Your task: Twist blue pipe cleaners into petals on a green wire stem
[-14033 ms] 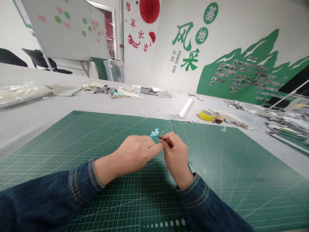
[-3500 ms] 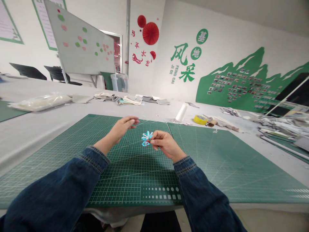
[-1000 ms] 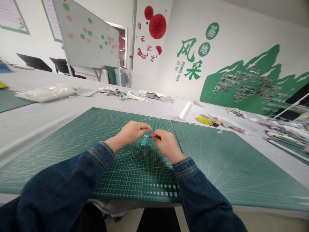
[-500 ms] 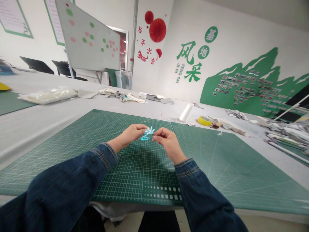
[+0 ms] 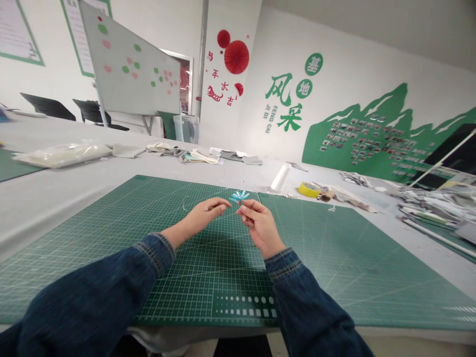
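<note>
Two hands are raised over the green cutting mat (image 5: 92, 218): the right hand (image 5: 260, 225) pinches a small turquoise pipe-cleaner flower (image 5: 240, 197) in narrow fingertips, and the loosely curled, empty left hand (image 5: 203, 218) sits just beside it.

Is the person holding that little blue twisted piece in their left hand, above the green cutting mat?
Not quite: the little blue twisted piece is held in the right hand, not the left hand, as the head view shows. It is indeed above the green cutting mat.
</note>
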Available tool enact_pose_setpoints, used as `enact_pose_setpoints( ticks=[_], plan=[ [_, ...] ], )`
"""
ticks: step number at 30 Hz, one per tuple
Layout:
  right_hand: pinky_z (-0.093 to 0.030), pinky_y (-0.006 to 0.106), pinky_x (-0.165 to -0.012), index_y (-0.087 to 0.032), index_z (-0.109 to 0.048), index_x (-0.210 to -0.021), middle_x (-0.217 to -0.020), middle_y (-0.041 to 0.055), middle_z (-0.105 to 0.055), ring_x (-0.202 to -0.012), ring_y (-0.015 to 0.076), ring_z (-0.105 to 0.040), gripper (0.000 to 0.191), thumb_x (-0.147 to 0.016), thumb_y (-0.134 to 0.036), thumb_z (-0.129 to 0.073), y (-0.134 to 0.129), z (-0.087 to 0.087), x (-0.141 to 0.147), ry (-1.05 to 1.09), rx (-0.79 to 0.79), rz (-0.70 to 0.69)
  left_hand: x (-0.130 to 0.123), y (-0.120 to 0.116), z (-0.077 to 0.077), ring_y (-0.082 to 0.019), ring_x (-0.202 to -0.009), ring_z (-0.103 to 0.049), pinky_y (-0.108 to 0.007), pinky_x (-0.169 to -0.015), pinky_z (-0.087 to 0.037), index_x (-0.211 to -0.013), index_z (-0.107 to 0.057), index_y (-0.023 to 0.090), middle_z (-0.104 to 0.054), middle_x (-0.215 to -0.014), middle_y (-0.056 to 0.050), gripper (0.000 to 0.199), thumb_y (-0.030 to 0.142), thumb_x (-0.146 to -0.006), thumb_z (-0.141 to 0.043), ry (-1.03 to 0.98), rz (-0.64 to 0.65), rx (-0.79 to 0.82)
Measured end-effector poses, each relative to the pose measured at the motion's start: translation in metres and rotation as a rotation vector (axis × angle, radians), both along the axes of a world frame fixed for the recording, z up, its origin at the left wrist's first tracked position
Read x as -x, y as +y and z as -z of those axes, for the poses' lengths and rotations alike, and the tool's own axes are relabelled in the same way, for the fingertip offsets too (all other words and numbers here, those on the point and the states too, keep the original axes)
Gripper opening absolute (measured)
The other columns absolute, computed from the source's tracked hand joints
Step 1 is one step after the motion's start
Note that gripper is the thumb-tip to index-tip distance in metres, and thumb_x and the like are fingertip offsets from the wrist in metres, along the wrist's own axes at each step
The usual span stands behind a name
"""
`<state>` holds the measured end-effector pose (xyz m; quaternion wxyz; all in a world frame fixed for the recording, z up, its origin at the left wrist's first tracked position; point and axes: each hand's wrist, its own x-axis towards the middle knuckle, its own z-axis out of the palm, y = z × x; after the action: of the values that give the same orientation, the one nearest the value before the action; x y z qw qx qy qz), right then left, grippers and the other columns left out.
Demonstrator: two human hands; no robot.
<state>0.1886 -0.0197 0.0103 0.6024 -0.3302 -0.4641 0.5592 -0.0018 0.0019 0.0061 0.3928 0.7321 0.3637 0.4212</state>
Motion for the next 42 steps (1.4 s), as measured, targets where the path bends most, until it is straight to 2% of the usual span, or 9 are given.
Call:
enact_pose_setpoints(
  ticks=[2, 5, 12, 15, 17, 23, 34, 39, 42],
  plan=[
    [-0.029, 0.022, -0.047, -0.018, -0.071, -0.08, -0.066, 0.0012, -0.068, -0.052, 0.0087, -0.048, 0.021, -0.062, -0.025, -0.08, 0.001, 0.0, -0.002, 0.001, 0.005, 0.003, 0.001, 0.001, -0.003, -0.024, -0.115, -0.053, -0.04, -0.103, -0.037, -0.116, -0.065, 0.023, -0.065, -0.117, -0.006, 0.035, 0.041, -0.09, -0.051, 0.039, -0.067, -0.156],
    [-0.029, 0.022, -0.046, -0.018, -0.071, -0.081, -0.066, 0.0013, -0.068, -0.052, 0.0089, -0.048, 0.022, -0.062, -0.026, -0.08, 0.002, 0.001, -0.002, -0.015, 0.008, 0.001, -0.002, -0.001, -0.005, -0.026, -0.127, -0.047, -0.045, -0.113, -0.028, -0.124, -0.06, 0.022, -0.06, -0.13, -0.008, 0.04, 0.042, -0.091, -0.051, -0.007, -0.099, -0.196],
    [-0.031, 0.023, -0.048, -0.019, -0.071, -0.077, -0.063, -0.0014, -0.066, -0.052, 0.0089, -0.047, 0.014, -0.065, -0.022, -0.077, -0.004, -0.001, 0.007, -0.114, -0.022, 0.012, -0.02, -0.017, -0.001, -0.022, -0.091, -0.067, -0.038, -0.075, -0.055, -0.12, -0.054, 0.018, -0.066, -0.111, -0.012, 0.047, 0.056, -0.092, -0.047, -0.545, 0.103, 0.451],
    [-0.033, 0.023, -0.049, -0.019, -0.071, -0.076, -0.063, -0.0024, -0.065, -0.052, 0.0089, -0.047, 0.012, -0.066, -0.02, -0.077, -0.005, 0.0, 0.009, -0.152, -0.043, 0.029, -0.022, -0.017, 0.001, -0.013, -0.059, -0.06, -0.024, -0.049, -0.043, -0.106, -0.056, 0.016, -0.068, -0.09, -0.009, 0.046, 0.059, -0.091, -0.045, -0.484, 0.102, 0.581],
    [-0.032, 0.023, -0.048, -0.019, -0.071, -0.077, -0.063, -0.0019, -0.066, -0.052, 0.0089, -0.046, 0.012, -0.066, -0.02, -0.076, -0.004, 0.001, 0.009, -0.17, -0.052, 0.032, -0.02, -0.014, 0.003, -0.007, -0.042, -0.04, -0.019, -0.04, -0.024, -0.096, -0.058, 0.015, -0.061, -0.069, -0.003, 0.043, 0.055, -0.092, -0.043, -0.426, 0.085, 0.618],
    [-0.029, 0.023, -0.047, -0.018, -0.07, -0.078, -0.063, -0.0003, -0.067, -0.051, 0.0088, -0.046, 0.01, -0.068, -0.02, -0.073, -0.002, 0.004, 0.008, -0.189, -0.074, 0.021, -0.017, -0.009, 0.011, -0.006, -0.04, -0.018, -0.02, -0.039, -0.01, -0.079, -0.054, 0.017, -0.027, -0.049, 0.011, 0.02, 0.036, -0.08, -0.061, -0.35, 0.035, 0.589],
    [-0.033, 0.024, -0.05, -0.018, -0.07, -0.079, -0.063, -0.001, -0.066, -0.051, 0.0098, -0.046, 0.014, -0.066, -0.021, -0.074, -0.002, 0.002, 0.005, -0.181, -0.06, 0.087, -0.013, -0.017, -0.001, -0.005, -0.043, -0.017, -0.021, -0.041, -0.014, -0.085, -0.057, 0.019, -0.026, -0.053, 0.011, 0.025, 0.037, -0.074, -0.07, -0.188, 0.233, 0.499],
    [-0.035, 0.025, -0.051, -0.019, -0.07, -0.081, -0.064, -0.0005, -0.067, -0.053, 0.0101, -0.047, 0.016, -0.066, -0.023, -0.075, -0.001, 0.001, 0.004, -0.147, -0.052, 0.11, -0.012, -0.014, 0.003, -0.008, -0.042, -0.023, -0.022, -0.042, -0.022, -0.079, -0.061, 0.02, -0.029, -0.051, 0.009, 0.018, 0.037, -0.078, -0.065, -0.066, 0.168, 0.358],
    [-0.034, 0.024, -0.05, -0.019, -0.07, -0.081, -0.065, 0.0003, -0.067, -0.052, 0.0098, -0.047, 0.017, -0.067, -0.024, -0.075, 0.0, 0.001, 0.002, -0.119, -0.047, 0.109, -0.007, -0.004, 0.008, -0.013, -0.054, -0.043, -0.026, -0.055, -0.038, -0.07, -0.067, 0.02, -0.049, -0.056, 0.002, 0.013, 0.031, -0.077, -0.064, 0.022, 0.063, 0.206]
  ],
)
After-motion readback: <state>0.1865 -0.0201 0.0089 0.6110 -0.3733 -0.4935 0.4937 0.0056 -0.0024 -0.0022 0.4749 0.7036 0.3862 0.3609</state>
